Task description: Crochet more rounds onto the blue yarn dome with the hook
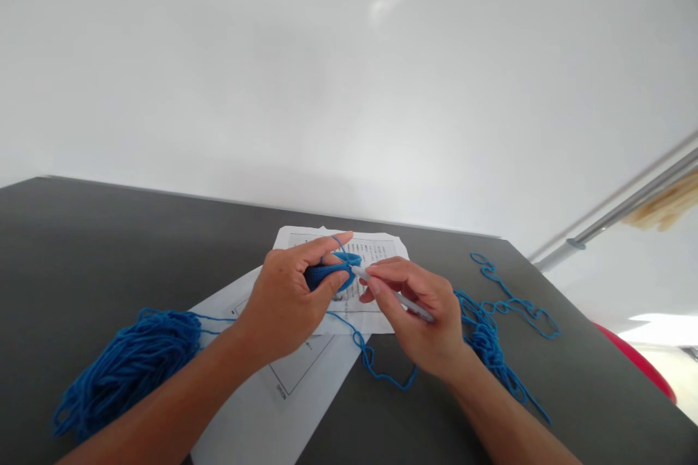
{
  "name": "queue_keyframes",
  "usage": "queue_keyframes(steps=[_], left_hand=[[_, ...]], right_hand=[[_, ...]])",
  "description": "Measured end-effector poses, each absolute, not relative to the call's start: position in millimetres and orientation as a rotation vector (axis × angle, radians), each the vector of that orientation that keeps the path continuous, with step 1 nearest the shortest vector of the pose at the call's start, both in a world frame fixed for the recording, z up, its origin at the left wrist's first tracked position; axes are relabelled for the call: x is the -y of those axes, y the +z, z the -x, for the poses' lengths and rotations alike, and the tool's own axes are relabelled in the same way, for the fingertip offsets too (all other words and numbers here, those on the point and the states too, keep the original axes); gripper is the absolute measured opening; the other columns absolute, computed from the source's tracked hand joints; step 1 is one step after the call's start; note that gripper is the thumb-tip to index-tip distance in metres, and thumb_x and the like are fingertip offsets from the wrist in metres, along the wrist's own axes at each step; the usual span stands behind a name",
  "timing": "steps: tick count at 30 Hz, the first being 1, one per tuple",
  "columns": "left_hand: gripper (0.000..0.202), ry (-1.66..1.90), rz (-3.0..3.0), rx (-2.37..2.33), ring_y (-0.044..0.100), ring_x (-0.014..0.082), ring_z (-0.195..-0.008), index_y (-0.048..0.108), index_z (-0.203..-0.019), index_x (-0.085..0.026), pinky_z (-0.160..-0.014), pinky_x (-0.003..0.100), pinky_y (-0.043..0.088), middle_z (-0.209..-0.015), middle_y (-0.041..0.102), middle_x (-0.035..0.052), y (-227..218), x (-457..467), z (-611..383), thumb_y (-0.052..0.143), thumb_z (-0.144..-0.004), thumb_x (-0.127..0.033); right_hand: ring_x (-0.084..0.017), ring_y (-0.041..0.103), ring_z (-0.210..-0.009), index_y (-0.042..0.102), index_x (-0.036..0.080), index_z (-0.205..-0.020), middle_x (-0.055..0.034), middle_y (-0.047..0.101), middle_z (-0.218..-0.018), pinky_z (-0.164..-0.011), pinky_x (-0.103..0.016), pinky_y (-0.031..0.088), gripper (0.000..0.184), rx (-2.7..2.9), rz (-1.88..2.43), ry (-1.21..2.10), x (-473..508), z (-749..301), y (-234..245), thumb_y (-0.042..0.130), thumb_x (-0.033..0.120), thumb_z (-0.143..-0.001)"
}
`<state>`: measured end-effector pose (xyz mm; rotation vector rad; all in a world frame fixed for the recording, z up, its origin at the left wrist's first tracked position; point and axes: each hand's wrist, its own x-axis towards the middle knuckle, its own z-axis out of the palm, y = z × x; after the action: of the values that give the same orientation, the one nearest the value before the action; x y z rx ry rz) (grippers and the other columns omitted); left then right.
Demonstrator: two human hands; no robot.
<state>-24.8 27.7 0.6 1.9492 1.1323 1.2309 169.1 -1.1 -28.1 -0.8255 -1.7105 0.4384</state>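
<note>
My left hand (286,301) is closed on a small piece of blue crochet work (330,272), with its forefinger stretched out and a strand of yarn running over it. My right hand (419,316) pinches a white crochet hook (400,298) whose tip meets the blue piece. Both hands hover above printed paper sheets (376,247) on a dark grey table (81,261). A blue strand (382,374) trails from the work down across the table.
A loose heap of blue yarn (128,367) lies at the left by my forearm. More tangled blue yarn (502,320) spreads at the right. A white wall stands behind the table; a metal rail (616,214) and something red (635,360) are at the right.
</note>
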Motion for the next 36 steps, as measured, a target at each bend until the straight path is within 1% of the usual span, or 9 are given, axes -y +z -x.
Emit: queue_keyframes(steps=[3, 6, 9, 13, 17, 20, 24, 28, 36], left_hand=[[0.039, 1.239, -1.833, -1.074, 0.07, 0.0191, -0.079, 0.077, -0.124, -0.022, -0.081, 0.032, 0.054, -0.081, 0.079, -0.0018, 0, -27, 24, 0.073, -0.085, -0.024], [0.042, 1.218, -1.638, -0.992, 0.067, 0.0169, -0.073, 0.076, -0.125, -0.02, -0.07, 0.029, 0.053, -0.079, 0.078, -0.0009, 0, -28, 25, 0.076, -0.083, -0.026], [0.044, 1.208, -1.415, -0.897, 0.064, 0.0138, -0.067, 0.076, -0.124, -0.019, -0.064, 0.026, 0.051, -0.077, 0.076, -0.0007, -1, -29, 24, 0.08, -0.081, -0.027], [0.047, 1.261, -1.121, -0.847, 0.063, 0.0107, -0.065, 0.079, -0.116, -0.017, -0.059, 0.021, 0.051, -0.077, 0.074, -0.0011, 1, -28, 20, 0.089, -0.071, -0.023], [0.049, 1.233, -0.933, -0.798, 0.065, 0.0117, -0.064, 0.08, -0.11, -0.013, -0.061, 0.021, 0.055, -0.073, 0.075, 0.0014, 7, -28, 20, 0.094, -0.064, -0.02], [0.05, 1.202, -0.846, -0.748, 0.067, 0.0126, -0.063, 0.081, -0.108, -0.011, -0.062, 0.021, 0.056, -0.07, 0.074, 0.0023, 13, -28, 22, 0.096, -0.061, -0.018], [0.052, 1.179, -0.812, -0.683, 0.066, 0.0114, -0.061, 0.081, -0.109, -0.01, -0.058, 0.019, 0.056, -0.069, 0.072, 0.0011, 21, -25, 26, 0.096, -0.06, -0.015], [0.051, 1.161, -0.818, -0.661, 0.065, 0.0103, -0.059, 0.081, -0.11, -0.009, -0.056, 0.017, 0.055, -0.067, 0.071, 0.0006, 25, -24, 29, 0.096, -0.061, -0.013], [0.048, 1.161, -0.891, -0.656, 0.063, 0.0089, -0.055, 0.081, -0.109, -0.012, -0.052, 0.015, 0.053, -0.066, 0.071, -0.0006, 20, -29, 33, 0.094, -0.063, -0.011]], right_hand=[[-0.015, 0.073, -0.074, 0.07, 0.026, -0.111, -0.0024, 0.073, -0.095, -0.065, -0.029, 0.063, 0.024, 1.687, 0.821, 0.46, 3, -163, -33, 0.069, 0.012, -0.092], [-0.016, 0.073, -0.079, 0.07, 0.027, -0.115, -0.0037, 0.072, -0.098, -0.067, -0.031, 0.064, 0.03, 1.67, 0.767, 0.446, 4, -159, -34, 0.071, 0.009, -0.091], [-0.016, 0.072, -0.077, 0.069, 0.025, -0.117, -0.0053, 0.071, -0.098, -0.065, -0.03, 0.063, 0.033, 1.671, 0.713, 0.364, 4, -156, -32, 0.065, 0.003, -0.092], [-0.019, 0.072, -0.087, 0.068, 0.02, -0.12, -0.0092, 0.072, -0.099, -0.072, -0.033, 0.064, 0.034, 1.766, 0.717, 0.115, 6, -155, -29, 0.064, 0.001, -0.092], [-0.021, 0.072, -0.091, 0.065, 0.015, -0.124, -0.0133, 0.073, -0.103, -0.075, -0.032, 0.063, 0.035, 1.842, 0.742, -0.181, 11, -151, -30, 0.063, 0.0, -0.092], [-0.023, 0.073, -0.092, 0.064, 0.015, -0.129, -0.0139, 0.074, -0.102, -0.076, -0.034, 0.064, 0.037, 1.863, 0.758, -0.377, 15, -147, -31, 0.063, 0.003, -0.094], [-0.025, 0.075, -0.091, 0.059, 0.017, -0.139, -0.0137, 0.077, -0.102, -0.072, -0.035, 0.065, 0.046, 1.876, 0.748, -0.541, 18, -147, -28, 0.065, 0.007, -0.094], [-0.024, 0.074, -0.092, 0.056, 0.013, -0.144, -0.0136, 0.078, -0.104, -0.074, -0.037, 0.066, 0.051, 1.96, 0.656, -0.533, 16, -156, -20, 0.065, 0.006, -0.094], [-0.025, 0.067, -0.1, 0.062, 0.002, -0.132, -0.0183, 0.074, -0.108, -0.081, -0.039, 0.064, 0.041, 2.123, 0.526, -0.391, 8, -175, -13, 0.065, 0.0, -0.091]])
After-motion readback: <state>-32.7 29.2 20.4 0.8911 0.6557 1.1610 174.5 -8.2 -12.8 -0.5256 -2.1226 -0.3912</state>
